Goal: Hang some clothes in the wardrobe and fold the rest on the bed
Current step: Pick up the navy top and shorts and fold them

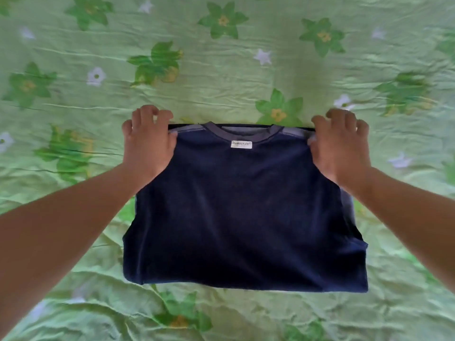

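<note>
Left hand (pixel 147 146) | right hand (pixel 341 146) | gripping shirt (pixel 241 217) shoulders | shirt stretched between them

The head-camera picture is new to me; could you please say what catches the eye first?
A dark navy shirt fills the middle of the view, collar and white label at its far edge. The left hand and right hand grip its two shoulders. Behind it spreads a crumpled green bedsheet printed with flowers.

shirt (pixel 246 217): matt navy cloth | bedsheet (pixel 221 77): wrinkled green printed cloth
</note>
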